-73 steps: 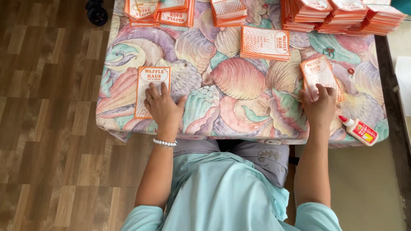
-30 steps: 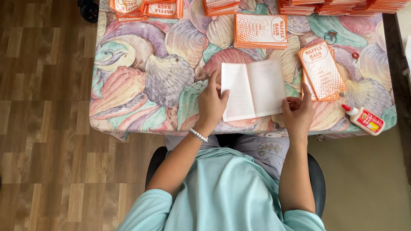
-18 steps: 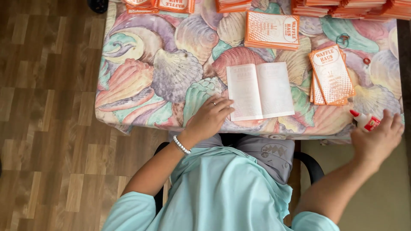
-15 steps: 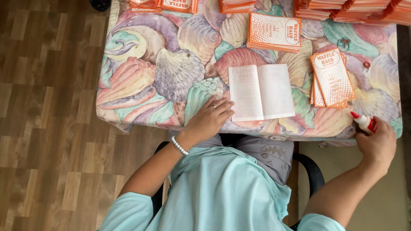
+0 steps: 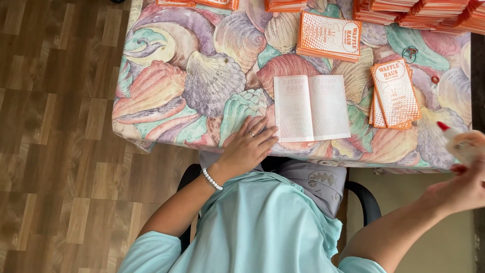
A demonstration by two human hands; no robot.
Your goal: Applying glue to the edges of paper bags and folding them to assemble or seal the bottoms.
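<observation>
Two bare hands are at work over a table draped in a pastel seashell-print cloth, seen from above. At the centre of the frame lies an unfolded white paper bag, flat on the cloth, its faint print showing through from the underside. The left hand rests palm down on the cloth just left of the paper bag, fingers spread and flat, its fingertips at or just short of the bag's lower left edge and closed on nothing; a ring and a white bead bracelet are worn on it. The right hand, at the right edge of the frame and off the table's near edge, is blurred; it is clamped around a white glue bottle with a red tip, held in the air with the tip pointing toward the upper left. Right of the paper bag sits a small pile of orange-printed bags, slightly fanned, and above it a second pile laid crosswise. Taller orange stacks line the far edge at the top of the frame. Wood-pattern flooring fills the left side.
</observation>
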